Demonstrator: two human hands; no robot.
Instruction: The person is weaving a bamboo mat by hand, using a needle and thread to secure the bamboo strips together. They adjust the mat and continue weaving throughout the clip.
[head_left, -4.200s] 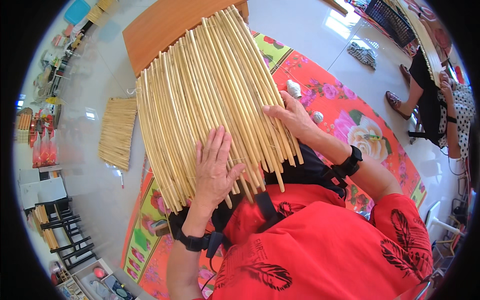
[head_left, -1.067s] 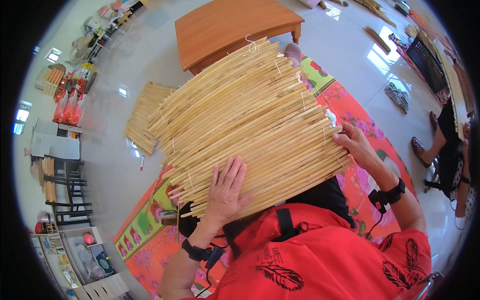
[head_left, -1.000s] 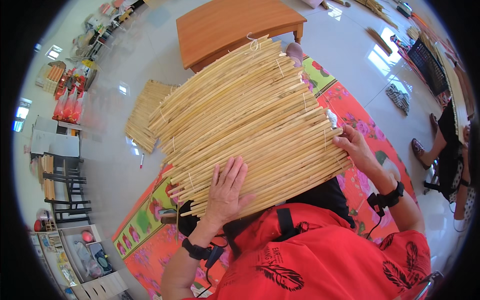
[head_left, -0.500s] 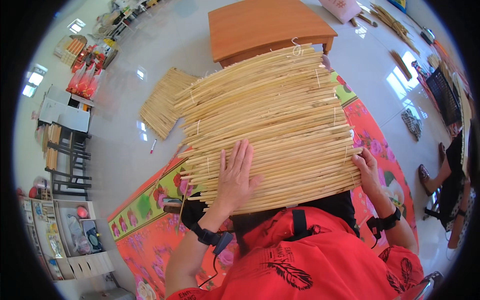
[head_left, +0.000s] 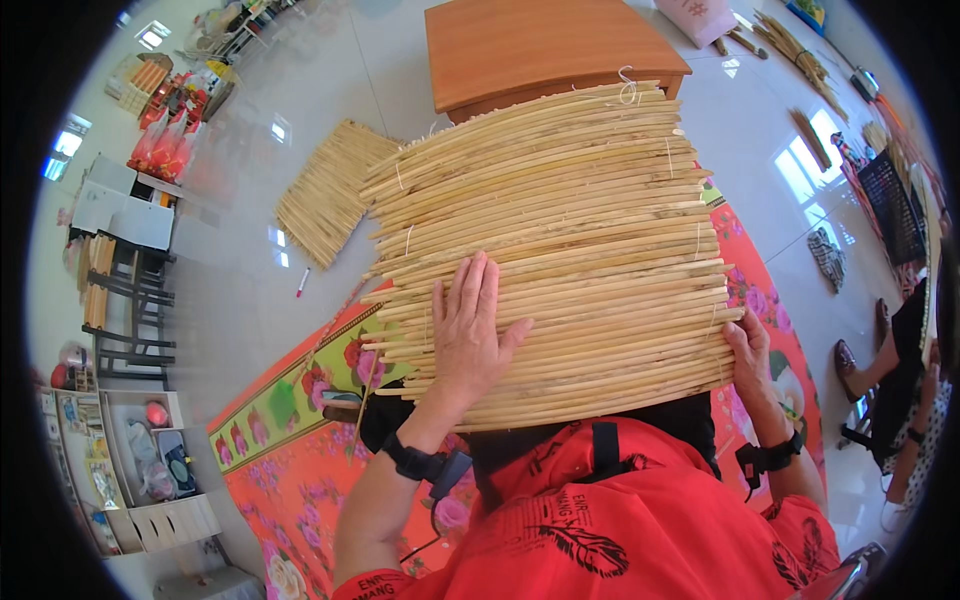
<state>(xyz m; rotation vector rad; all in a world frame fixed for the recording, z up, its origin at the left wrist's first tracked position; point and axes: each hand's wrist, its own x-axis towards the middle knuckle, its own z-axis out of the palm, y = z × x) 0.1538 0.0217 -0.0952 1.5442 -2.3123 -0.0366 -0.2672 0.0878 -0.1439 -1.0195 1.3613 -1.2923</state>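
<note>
A mat of pale, straw-coloured stalks (head_left: 560, 225) spans my lap and reaches up toward a wooden table. White thread stitches run down both its sides, and a loose loop of thread (head_left: 628, 88) stands at its far right corner. My left hand (head_left: 468, 325) lies flat on the near left part of the mat, fingers stretched out and thumb spread. At the near right edge, my right hand (head_left: 750, 355) pinches the stalk ends between thumb and fingers. The mat's underside is hidden.
Beyond the mat stands the orange-brown table (head_left: 540, 50). A smaller stalk mat (head_left: 325, 195) and a marker (head_left: 303, 282) lie on the floor at left. Under me spreads a red flowered cloth (head_left: 300, 450). Another person's leg and shoe (head_left: 848, 370) show at right, near a bundle of stalks (head_left: 800, 55).
The mat and both hands have shifted slightly right in the picture, as the whole view moved a little. My left hand sits slightly farther up the mat; my right hand keeps its edge.
</note>
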